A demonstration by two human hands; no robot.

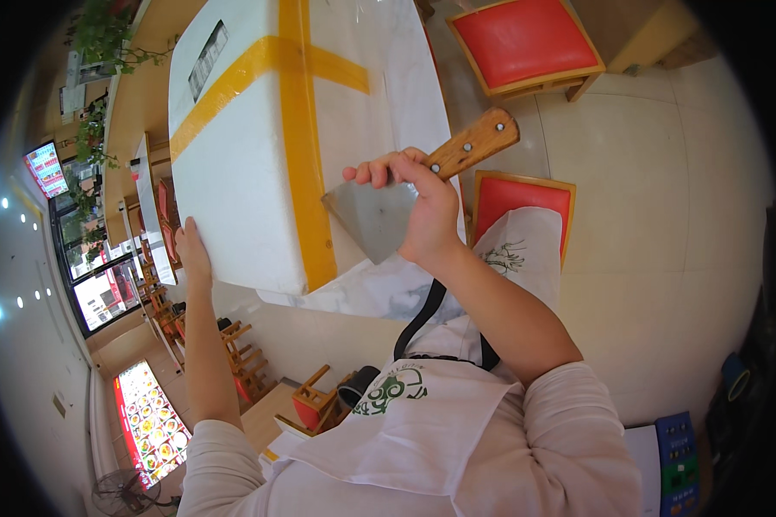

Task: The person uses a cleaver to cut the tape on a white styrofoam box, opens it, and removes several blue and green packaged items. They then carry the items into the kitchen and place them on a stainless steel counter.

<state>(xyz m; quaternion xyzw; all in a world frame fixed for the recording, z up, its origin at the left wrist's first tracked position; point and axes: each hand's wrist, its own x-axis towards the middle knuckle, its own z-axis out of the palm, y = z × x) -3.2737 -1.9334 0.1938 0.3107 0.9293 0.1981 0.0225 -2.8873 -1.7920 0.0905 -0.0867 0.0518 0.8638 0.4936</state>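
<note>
A large white polystyrene foam box (238, 194) stands before me on a marble-patterned table (388, 294). Yellow packing tape (295, 110) crosses its faces, and a printed label lies near one edge. My left hand (195, 255) holds the box at its left side; some of the fingers are hidden. In my right hand (427, 207) is a scraper (376, 216) with a broad flat metal blade and a riveted wooden handle. The fingers curl around the blade near the handle, which points up and to the right. One blade corner is close to the tape along the box's edge.
Red-padded wooden stools (524, 42) stand at the table's right side, a second red stool (524, 200) nearest me. More wooden chairs (242, 355) are below left. A floor fan (126, 488) and a lit menu board (152, 423) are at lower left.
</note>
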